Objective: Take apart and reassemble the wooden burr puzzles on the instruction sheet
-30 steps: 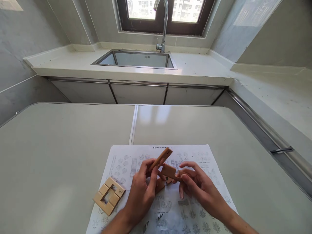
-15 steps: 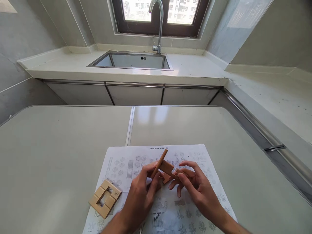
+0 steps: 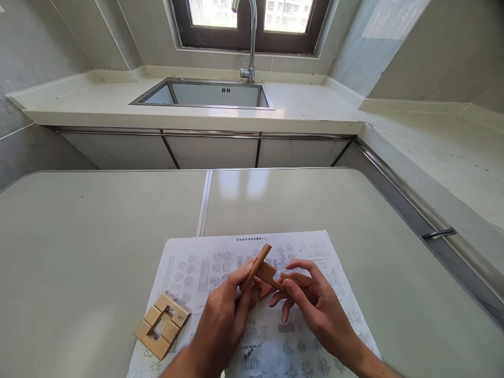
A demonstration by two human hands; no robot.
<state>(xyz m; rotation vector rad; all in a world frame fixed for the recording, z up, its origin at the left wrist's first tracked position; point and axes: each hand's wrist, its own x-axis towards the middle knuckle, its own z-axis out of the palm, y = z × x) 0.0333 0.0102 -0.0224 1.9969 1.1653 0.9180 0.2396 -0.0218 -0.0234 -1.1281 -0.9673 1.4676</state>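
Note:
Several notched wooden puzzle pieces (image 3: 266,271) are fitted crosswise between my two hands, above a printed sheet. My left hand (image 3: 232,307) pinches the upright, tilted piece near its lower part, with the thumb in front. With thumb and fingers, my right hand (image 3: 311,296) grips the end of the notched piece that sticks out to the right. Fingers partly hide the joint and a lower piece. To the left, a square of joined wooden pieces (image 3: 154,344) with a hole in its middle lies partly on the sheet, a "3" marked on it.
The printed sheet (image 3: 220,325) with small diagrams lies on a pale table (image 3: 98,252) that has a seam across it. Beyond are a counter (image 3: 307,107) with a sink (image 3: 212,106), a faucet (image 3: 252,42) and a window.
The view has shifted slightly, so most things sit a little further left. Both hands keep their hold; the crossed pieces have tilted and drawn slightly closer together.

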